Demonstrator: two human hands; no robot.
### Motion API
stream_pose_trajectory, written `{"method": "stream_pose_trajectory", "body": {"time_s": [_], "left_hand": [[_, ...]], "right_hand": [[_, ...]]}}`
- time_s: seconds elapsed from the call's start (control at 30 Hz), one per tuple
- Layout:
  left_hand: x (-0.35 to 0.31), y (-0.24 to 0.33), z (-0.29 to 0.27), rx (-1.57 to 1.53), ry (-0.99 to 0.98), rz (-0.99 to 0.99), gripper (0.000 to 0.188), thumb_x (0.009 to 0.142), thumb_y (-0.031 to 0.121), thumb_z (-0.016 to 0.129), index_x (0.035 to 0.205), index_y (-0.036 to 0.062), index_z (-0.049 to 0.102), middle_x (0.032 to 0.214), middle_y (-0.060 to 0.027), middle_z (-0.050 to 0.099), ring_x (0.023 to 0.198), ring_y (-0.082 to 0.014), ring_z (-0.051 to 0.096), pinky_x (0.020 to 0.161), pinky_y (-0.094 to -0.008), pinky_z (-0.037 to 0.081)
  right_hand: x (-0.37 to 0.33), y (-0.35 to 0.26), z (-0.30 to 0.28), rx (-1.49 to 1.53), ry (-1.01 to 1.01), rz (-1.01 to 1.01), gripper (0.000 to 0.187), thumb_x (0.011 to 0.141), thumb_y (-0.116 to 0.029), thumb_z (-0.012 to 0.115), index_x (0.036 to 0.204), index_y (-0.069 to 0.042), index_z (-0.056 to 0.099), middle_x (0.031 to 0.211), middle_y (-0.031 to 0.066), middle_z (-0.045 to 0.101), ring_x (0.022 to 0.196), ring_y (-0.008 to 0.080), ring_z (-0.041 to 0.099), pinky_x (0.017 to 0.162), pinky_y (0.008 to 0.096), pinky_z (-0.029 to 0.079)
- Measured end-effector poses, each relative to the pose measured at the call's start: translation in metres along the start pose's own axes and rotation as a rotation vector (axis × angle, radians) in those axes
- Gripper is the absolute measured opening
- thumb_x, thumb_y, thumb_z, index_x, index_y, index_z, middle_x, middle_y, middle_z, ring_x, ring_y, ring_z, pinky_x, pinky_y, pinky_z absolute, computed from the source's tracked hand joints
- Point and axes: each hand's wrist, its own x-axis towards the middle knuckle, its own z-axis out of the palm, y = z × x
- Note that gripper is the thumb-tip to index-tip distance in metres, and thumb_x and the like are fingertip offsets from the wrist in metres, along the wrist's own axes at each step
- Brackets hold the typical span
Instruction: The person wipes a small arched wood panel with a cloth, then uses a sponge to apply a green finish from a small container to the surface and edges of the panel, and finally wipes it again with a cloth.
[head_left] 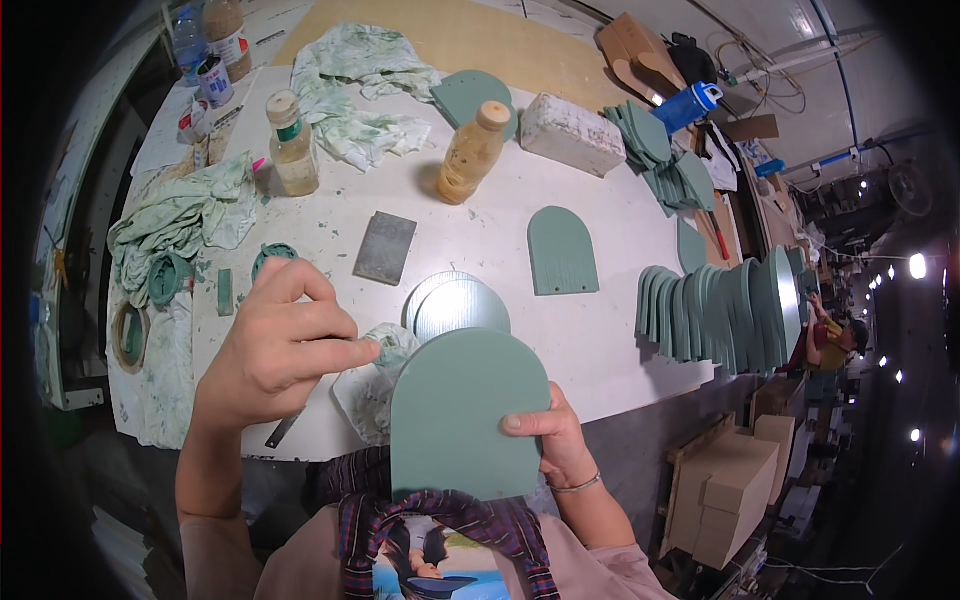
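My right hand [553,437] grips the right edge of a green arch-shaped board [462,410], held upright in front of my chest. My left hand [283,338] is closed around a stained rag [382,352] and presses it against the board's upper left edge. Just behind the board lie two round green discs [457,300] on the white table [600,330]. Another arched board [561,249] lies flat farther back.
A row of green boards [722,305] stands on edge at the table's right, with more [665,160] behind. Two bottles [293,145] [472,152], a grey sanding block [384,247], a white block [571,133] and stained cloths [180,220] are spread over the table. Cardboard boxes [730,490] sit lower right.
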Motion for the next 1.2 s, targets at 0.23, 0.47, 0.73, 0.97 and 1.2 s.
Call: {"method": "stream_pose_trajectory", "body": {"time_s": [0.23,0.47,0.73,0.97,1.2], "left_hand": [[-0.003,0.001,0.001,0.007,0.023,-0.020,0.028,0.060,0.001,0.067,0.085,0.0091,0.075,0.079,0.0006,0.066,0.079,-0.0237,0.052,0.073,-0.0381,0.036],[-0.004,0.001,-0.002,-0.001,0.037,-0.022,0.028,0.060,0.000,0.066,0.085,0.0088,0.074,0.079,0.0003,0.066,0.078,-0.0241,0.051,0.073,-0.0378,0.037],[0.001,0.001,0.001,-0.034,0.043,-0.027,0.023,0.063,0.000,0.071,0.085,0.0081,0.074,0.078,0.0010,0.064,0.078,-0.0217,0.052,0.072,-0.0352,0.037],[-0.003,0.000,0.008,-0.099,0.115,-0.104,0.027,0.063,-0.002,0.075,0.088,0.0076,0.075,0.079,-0.0006,0.065,0.077,-0.0228,0.050,0.070,-0.0332,0.042],[-0.004,0.001,0.014,-0.139,0.198,-0.114,0.029,0.061,-0.003,0.077,0.088,0.0063,0.074,0.079,-0.0018,0.065,0.077,-0.0237,0.049,0.066,-0.0327,0.041]], "right_hand": [[0.001,0.004,-0.002,-0.002,0.005,-0.020,0.049,0.072,-0.012,0.078,0.113,0.010,0.062,0.101,0.0158,0.069,0.089,0.0220,0.068,0.081,0.0313,0.055],[0.002,0.003,0.001,0.006,0.013,-0.054,0.049,0.073,-0.013,0.078,0.113,0.010,0.063,0.102,0.0158,0.069,0.089,0.0220,0.068,0.082,0.0315,0.055],[0.003,0.000,-0.006,-0.102,0.020,-0.032,0.053,0.070,-0.007,0.076,0.119,0.008,0.061,0.107,0.0147,0.069,0.093,0.0232,0.068,0.086,0.0345,0.055],[0.013,-0.022,-0.007,-0.265,0.120,-0.227,0.055,0.076,-0.015,0.081,0.122,0.006,0.058,0.112,0.0110,0.066,0.104,0.0203,0.062,0.094,0.0320,0.048],[0.015,-0.033,-0.002,-0.232,0.200,-0.367,0.050,0.081,-0.016,0.077,0.121,0.004,0.054,0.109,0.0093,0.064,0.100,0.0172,0.061,0.092,0.0315,0.048]]}}
